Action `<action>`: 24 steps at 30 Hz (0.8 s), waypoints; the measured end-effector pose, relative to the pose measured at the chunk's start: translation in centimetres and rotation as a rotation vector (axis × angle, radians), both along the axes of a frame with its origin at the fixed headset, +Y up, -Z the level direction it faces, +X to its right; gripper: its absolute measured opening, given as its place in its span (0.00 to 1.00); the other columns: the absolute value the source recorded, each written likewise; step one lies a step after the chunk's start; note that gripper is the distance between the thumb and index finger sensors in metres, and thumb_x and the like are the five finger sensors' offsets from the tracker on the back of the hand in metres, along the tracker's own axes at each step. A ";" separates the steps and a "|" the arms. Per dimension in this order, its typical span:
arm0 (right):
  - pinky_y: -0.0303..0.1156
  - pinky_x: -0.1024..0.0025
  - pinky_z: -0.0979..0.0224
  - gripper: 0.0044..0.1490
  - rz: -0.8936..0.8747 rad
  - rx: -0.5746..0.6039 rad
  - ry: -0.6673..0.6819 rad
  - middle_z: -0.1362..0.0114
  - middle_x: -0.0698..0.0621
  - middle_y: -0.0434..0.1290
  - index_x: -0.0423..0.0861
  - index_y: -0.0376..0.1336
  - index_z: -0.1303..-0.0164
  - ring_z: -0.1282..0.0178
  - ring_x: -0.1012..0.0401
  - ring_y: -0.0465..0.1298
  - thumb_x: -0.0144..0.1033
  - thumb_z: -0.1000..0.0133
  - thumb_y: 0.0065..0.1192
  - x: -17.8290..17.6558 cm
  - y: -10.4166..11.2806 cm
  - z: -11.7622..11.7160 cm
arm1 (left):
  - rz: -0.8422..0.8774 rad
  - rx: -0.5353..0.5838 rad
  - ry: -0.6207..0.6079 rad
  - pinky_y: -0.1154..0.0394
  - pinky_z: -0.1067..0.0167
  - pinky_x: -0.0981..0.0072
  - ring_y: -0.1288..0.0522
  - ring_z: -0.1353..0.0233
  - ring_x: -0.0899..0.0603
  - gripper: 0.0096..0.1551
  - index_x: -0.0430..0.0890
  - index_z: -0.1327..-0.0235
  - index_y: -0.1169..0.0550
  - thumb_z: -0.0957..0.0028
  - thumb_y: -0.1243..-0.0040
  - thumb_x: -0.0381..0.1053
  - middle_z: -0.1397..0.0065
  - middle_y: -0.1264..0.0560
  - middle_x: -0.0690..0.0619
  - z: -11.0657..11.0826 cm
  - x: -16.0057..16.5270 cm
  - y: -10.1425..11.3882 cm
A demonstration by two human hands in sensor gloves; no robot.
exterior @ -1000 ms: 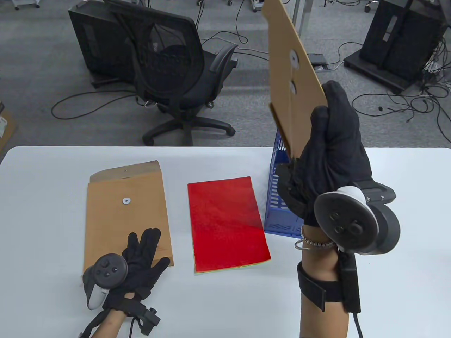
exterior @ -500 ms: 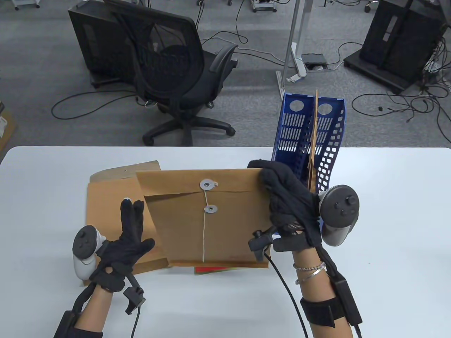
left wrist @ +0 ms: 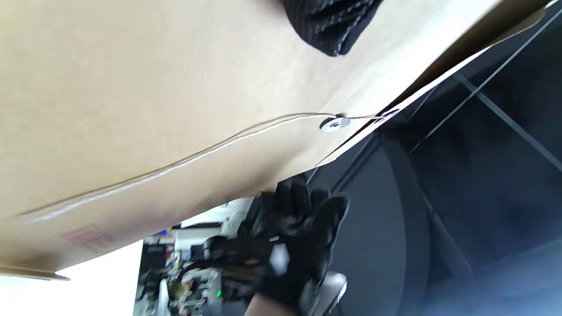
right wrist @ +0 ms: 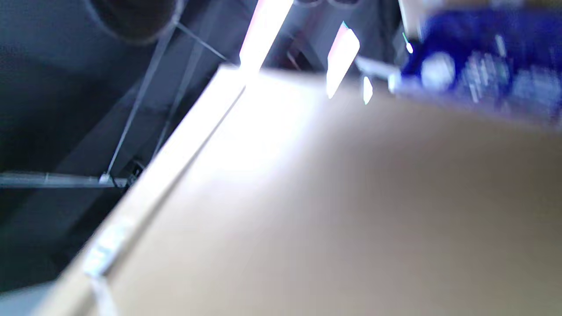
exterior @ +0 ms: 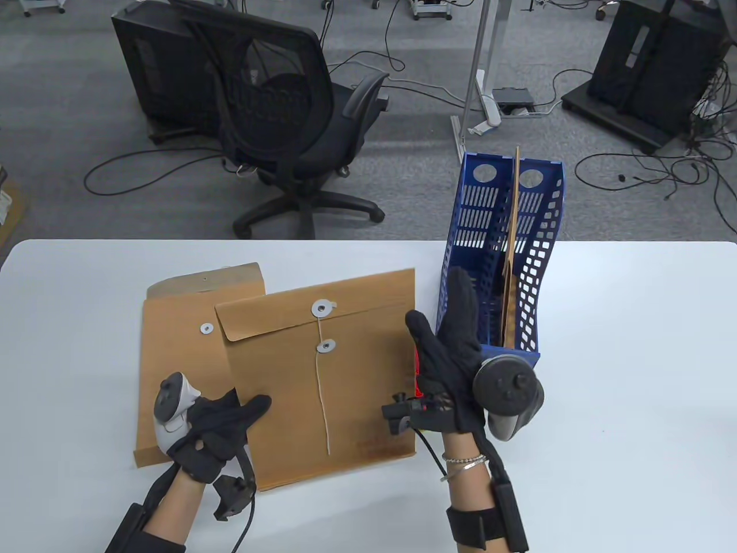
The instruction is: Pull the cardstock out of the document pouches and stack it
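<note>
Now left hand (exterior: 213, 429) pinches string-tied pouch (exterior: 319, 374) at left edge; right hand (exterior: 452, 357) spread, off right edge.

I saw the closed pouch (exterior: 322, 374) overlapping the open pouch (exterior: 178, 357) on its left, the rack (exterior: 501, 276) on its right
</note>
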State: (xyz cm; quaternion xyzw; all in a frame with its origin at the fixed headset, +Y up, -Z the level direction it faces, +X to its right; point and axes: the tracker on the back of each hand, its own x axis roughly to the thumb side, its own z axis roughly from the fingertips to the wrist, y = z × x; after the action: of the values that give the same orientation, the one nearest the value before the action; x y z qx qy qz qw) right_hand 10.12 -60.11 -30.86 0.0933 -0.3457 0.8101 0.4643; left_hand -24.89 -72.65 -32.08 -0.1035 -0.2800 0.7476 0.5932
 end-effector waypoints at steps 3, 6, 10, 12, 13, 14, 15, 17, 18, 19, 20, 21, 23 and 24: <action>0.41 0.35 0.23 0.48 0.272 0.002 -0.024 0.17 0.31 0.51 0.35 0.60 0.22 0.20 0.32 0.42 0.58 0.42 0.54 -2.7 -1.4 1.0 | 0.063 -0.026 0.049 0.20 0.44 0.51 0.18 0.33 0.41 0.29 0.62 0.26 0.33 0.42 0.45 0.52 0.27 0.22 0.46 0.3 -0.2 -0.6; 0.34 0.35 0.22 0.51 0.520 -0.184 0.027 0.15 0.31 0.48 0.35 0.63 0.25 0.19 0.33 0.36 0.64 0.42 0.49 -5.6 -2.0 1.2 | 0.084 -0.037 0.058 0.20 0.43 0.51 0.19 0.33 0.41 0.29 0.62 0.26 0.34 0.42 0.45 0.52 0.27 0.23 0.46 0.4 -0.2 -0.8; 0.37 0.34 0.23 0.54 0.672 -0.164 -0.010 0.16 0.30 0.49 0.28 0.58 0.23 0.20 0.32 0.39 0.63 0.42 0.51 -9.6 -2.8 2.0 | 0.087 -0.042 0.057 0.20 0.42 0.52 0.19 0.32 0.42 0.29 0.62 0.25 0.35 0.41 0.47 0.52 0.26 0.24 0.47 0.6 0.3 -1.2; 0.39 0.34 0.23 0.56 0.705 -0.173 -0.049 0.18 0.27 0.50 0.24 0.55 0.23 0.21 0.30 0.42 0.61 0.41 0.52 -11.5 -3.2 2.3 | 0.126 -0.062 0.036 0.21 0.42 0.52 0.20 0.31 0.41 0.29 0.62 0.25 0.36 0.41 0.47 0.52 0.25 0.25 0.46 0.9 1.0 -1.4; 0.40 0.33 0.24 0.55 0.721 -0.163 -0.076 0.19 0.26 0.50 0.23 0.54 0.24 0.22 0.30 0.43 0.59 0.41 0.53 -12.1 -3.4 2.5 | 0.153 -0.070 0.023 0.21 0.42 0.52 0.20 0.31 0.41 0.29 0.62 0.25 0.36 0.41 0.47 0.52 0.25 0.25 0.46 1.0 1.3 -1.5; 0.43 0.33 0.25 0.53 0.751 -0.130 -0.130 0.20 0.26 0.51 0.23 0.54 0.26 0.23 0.30 0.45 0.57 0.40 0.54 -12.7 -3.5 2.7 | 0.175 -0.078 0.008 0.21 0.41 0.52 0.20 0.31 0.41 0.29 0.62 0.25 0.36 0.41 0.47 0.52 0.25 0.25 0.46 1.1 1.6 -1.6; 0.46 0.33 0.26 0.51 0.780 -0.105 -0.169 0.21 0.26 0.53 0.22 0.56 0.27 0.24 0.30 0.47 0.55 0.40 0.54 -13.0 -3.6 2.9 | 0.182 -0.079 0.001 0.21 0.41 0.51 0.21 0.31 0.41 0.30 0.62 0.25 0.36 0.41 0.47 0.52 0.25 0.26 0.45 1.2 1.8 -1.5; 0.53 0.34 0.27 0.44 0.852 -0.023 -0.245 0.25 0.29 0.61 0.25 0.61 0.32 0.26 0.31 0.56 0.52 0.40 0.54 -13.6 -3.5 3.4 | 0.139 -0.051 0.009 0.21 0.41 0.52 0.21 0.31 0.41 0.29 0.62 0.25 0.36 0.41 0.47 0.52 0.25 0.26 0.45 1.2 1.9 -1.4; 0.56 0.35 0.27 0.41 0.855 -0.020 -0.248 0.26 0.31 0.63 0.27 0.63 0.34 0.26 0.33 0.58 0.50 0.40 0.55 -13.8 -3.4 3.5 | 0.122 -0.040 0.011 0.21 0.40 0.52 0.21 0.30 0.41 0.29 0.62 0.25 0.37 0.41 0.47 0.52 0.24 0.26 0.46 1.2 1.9 -1.4; 0.57 0.36 0.27 0.38 0.853 -0.020 -0.242 0.27 0.33 0.65 0.29 0.64 0.36 0.27 0.35 0.60 0.48 0.40 0.56 -14.0 -3.3 3.5 | 0.100 -0.022 0.014 0.21 0.40 0.53 0.21 0.30 0.42 0.30 0.62 0.24 0.37 0.41 0.48 0.52 0.24 0.26 0.46 1.2 1.9 -1.2; 0.58 0.37 0.27 0.34 0.844 -0.013 -0.258 0.29 0.35 0.66 0.30 0.65 0.38 0.27 0.36 0.61 0.46 0.40 0.57 -14.2 -3.3 3.6 | 0.093 -0.016 0.016 0.21 0.40 0.53 0.21 0.30 0.41 0.30 0.62 0.24 0.37 0.41 0.48 0.52 0.24 0.26 0.46 1.2 2.1 -1.1; 0.60 0.38 0.27 0.31 0.849 0.003 -0.288 0.30 0.37 0.68 0.31 0.66 0.40 0.28 0.38 0.63 0.44 0.40 0.58 -14.3 -3.2 3.7 | 0.091 -0.014 0.013 0.21 0.40 0.53 0.21 0.30 0.42 0.30 0.62 0.24 0.37 0.41 0.47 0.52 0.24 0.26 0.46 1.2 2.2 -1.1; 0.64 0.42 0.28 0.25 0.882 0.053 -0.356 0.34 0.41 0.71 0.35 0.68 0.45 0.30 0.42 0.67 0.41 0.40 0.60 -14.1 -3.3 3.7 | 0.088 -0.016 0.004 0.21 0.40 0.52 0.21 0.30 0.41 0.30 0.61 0.24 0.37 0.41 0.47 0.52 0.24 0.26 0.44 1.3 2.4 -1.2; 0.65 0.43 0.29 0.24 0.914 0.088 -0.385 0.36 0.42 0.73 0.36 0.70 0.47 0.31 0.43 0.69 0.42 0.41 0.61 -14.0 -3.4 3.6 | 0.073 -0.016 0.009 0.22 0.40 0.52 0.21 0.30 0.41 0.30 0.61 0.24 0.37 0.41 0.47 0.52 0.24 0.26 0.43 1.3 2.5 -1.3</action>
State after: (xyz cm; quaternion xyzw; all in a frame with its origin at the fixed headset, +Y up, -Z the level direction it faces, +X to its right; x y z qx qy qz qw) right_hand -3.88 -63.54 -27.22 0.1036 -0.3827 0.9179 -0.0148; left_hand -22.42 -73.90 -30.78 -0.0947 -0.2748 0.7715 0.5660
